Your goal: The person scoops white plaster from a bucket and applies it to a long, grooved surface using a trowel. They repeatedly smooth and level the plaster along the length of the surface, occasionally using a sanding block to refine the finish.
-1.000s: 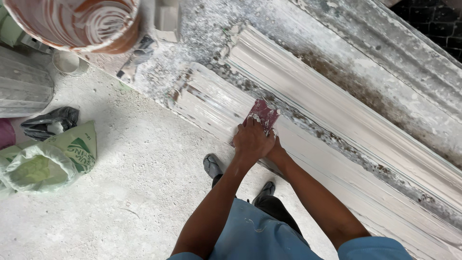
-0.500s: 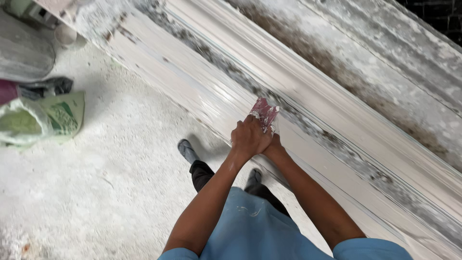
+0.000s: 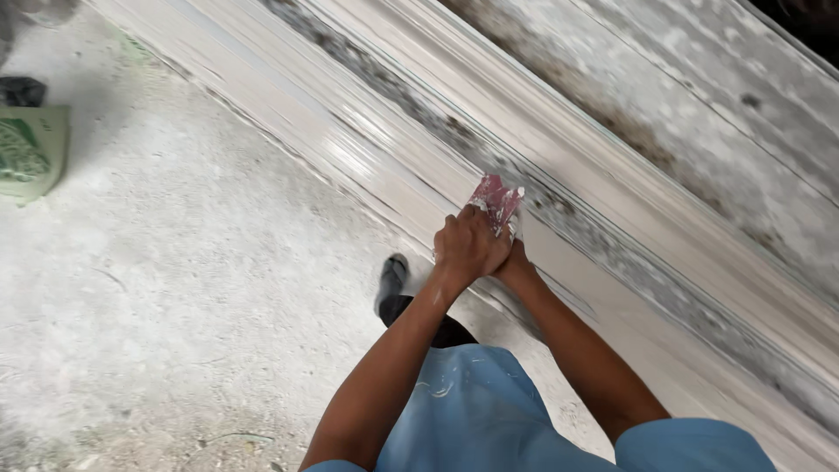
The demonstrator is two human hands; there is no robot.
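My left hand [image 3: 468,246] and my right hand [image 3: 516,260] are clasped together on a small pink and white scraper-like tool [image 3: 496,199]. The left hand lies on top and hides most of the right one. The tool's tip presses on a long white ribbed moulding [image 3: 367,149] that runs diagonally from the upper left to the lower right. Both arms reach forward from blue sleeves at the bottom of the view.
A second long moulding [image 3: 629,149] lies beyond the first, with a dirty plaster-stained strip between them. A green sack [image 3: 31,153] and a dark object [image 3: 22,90] sit at the left edge on the dusty concrete floor [image 3: 192,288]. My dark shoe [image 3: 393,273] stands beside the moulding.
The view has shifted along the moulding, so the bucket and bags at the left have slid out of frame. My clasped hands keep the tool pressed on the moulding while moving along it.
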